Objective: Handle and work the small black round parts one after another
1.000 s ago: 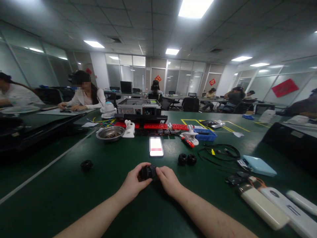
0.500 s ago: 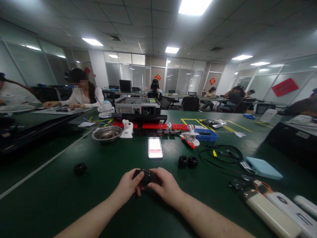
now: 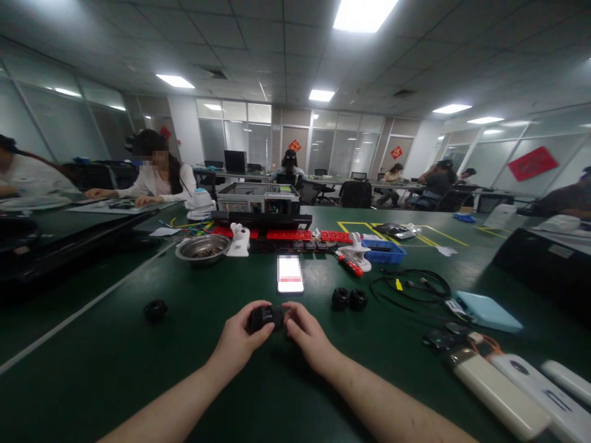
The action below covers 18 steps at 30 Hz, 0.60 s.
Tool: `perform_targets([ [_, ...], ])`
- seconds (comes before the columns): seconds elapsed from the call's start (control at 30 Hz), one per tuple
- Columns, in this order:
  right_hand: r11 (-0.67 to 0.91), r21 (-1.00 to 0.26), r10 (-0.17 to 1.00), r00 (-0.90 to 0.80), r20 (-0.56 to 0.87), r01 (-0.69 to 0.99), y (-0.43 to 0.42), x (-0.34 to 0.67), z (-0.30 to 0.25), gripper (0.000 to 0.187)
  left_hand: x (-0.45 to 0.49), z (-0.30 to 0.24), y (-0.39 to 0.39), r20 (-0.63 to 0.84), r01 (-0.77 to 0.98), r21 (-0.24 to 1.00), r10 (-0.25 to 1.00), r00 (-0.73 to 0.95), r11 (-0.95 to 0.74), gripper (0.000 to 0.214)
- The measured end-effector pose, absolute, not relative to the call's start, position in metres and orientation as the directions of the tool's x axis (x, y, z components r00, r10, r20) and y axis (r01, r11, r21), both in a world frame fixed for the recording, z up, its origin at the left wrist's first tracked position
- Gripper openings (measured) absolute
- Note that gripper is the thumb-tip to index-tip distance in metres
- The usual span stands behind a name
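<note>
A small black round part point(image 3: 266, 316) is gripped between both hands just above the green table point(image 3: 115, 351). My left hand point(image 3: 240, 338) wraps its left side, thumb and fingers closed round it. My right hand point(image 3: 307, 335) pinches its right end with closed fingers. Two similar black round parts point(image 3: 349, 298) lie to the right, and a third black part point(image 3: 156, 309) lies off to the left. A lit phone point(image 3: 290, 274) rests flat just beyond my hands.
Farther back are a metal bowl point(image 3: 203, 247), red power strips point(image 3: 295, 234), a red-handled screwdriver point(image 3: 348, 263) and a blue tray point(image 3: 383, 250). Black cables point(image 3: 410, 284), a blue box point(image 3: 484, 309) and white power banks point(image 3: 501, 387) lie right. People sit at neighbouring tables.
Both hands stay on the black part and shift it slightly about; my view has wobbled a little. Nothing else on the table has moved.
</note>
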State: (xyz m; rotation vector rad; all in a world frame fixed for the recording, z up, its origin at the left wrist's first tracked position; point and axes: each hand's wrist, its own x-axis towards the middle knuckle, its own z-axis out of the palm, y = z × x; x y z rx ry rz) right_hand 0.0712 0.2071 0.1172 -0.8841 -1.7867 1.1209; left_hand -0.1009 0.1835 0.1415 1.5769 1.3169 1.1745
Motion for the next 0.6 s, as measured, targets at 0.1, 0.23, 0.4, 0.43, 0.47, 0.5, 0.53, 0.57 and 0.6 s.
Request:
perform_targets([
  [0.1,0.281,-0.953,0.898,-0.382,0.218,0.115,0.211,0.07,0.117,0.045,-0.099,0.145,0.18,0.125,0.272,0.948,0.98,0.157,-0.165,0.038],
  [0.23,0.28,-0.939,0.908,-0.372,0.191,0.202,0.211,0.07,0.118,0.047,-0.096,0.146,0.177,0.084,0.3,0.941,0.965,0.249,-0.159,0.043],
  [0.4,0.378,-0.859,0.906,-0.328,0.267,0.346,0.203,0.073,0.124,0.027,-0.094,0.141,0.182,0.034,0.187,0.979,0.965,0.26,-0.085,0.047],
  [0.43,0.392,-0.84,0.905,-0.321,0.278,0.376,0.201,0.073,0.126,0.021,-0.095,0.139,0.184,0.015,0.145,0.988,0.963,0.269,-0.056,0.047],
  [0.47,0.406,-0.823,0.901,-0.324,0.289,0.396,0.199,0.073,0.128,0.017,-0.095,0.138,0.186,-0.007,0.11,0.994,0.96,0.279,-0.025,0.046],
  [0.5,0.424,-0.81,0.893,-0.334,0.3,0.405,0.198,0.073,0.13,0.018,-0.096,0.137,0.188,-0.029,0.086,0.996,0.958,0.286,0.005,0.045],
  [0.53,0.441,-0.801,0.884,-0.353,0.308,0.404,0.196,0.072,0.132,0.023,-0.096,0.136,0.189,-0.049,0.071,0.997,0.958,0.282,0.03,0.044],
  [0.57,0.456,-0.796,0.873,-0.375,0.312,0.399,0.194,0.072,0.133,0.028,-0.096,0.135,0.19,-0.061,0.062,0.997,0.961,0.27,0.046,0.043],
  [0.6,0.468,-0.79,0.864,-0.395,0.313,0.397,0.193,0.071,0.134,0.031,-0.096,0.135,0.191,-0.067,0.054,0.997,0.966,0.25,0.055,0.042],
])
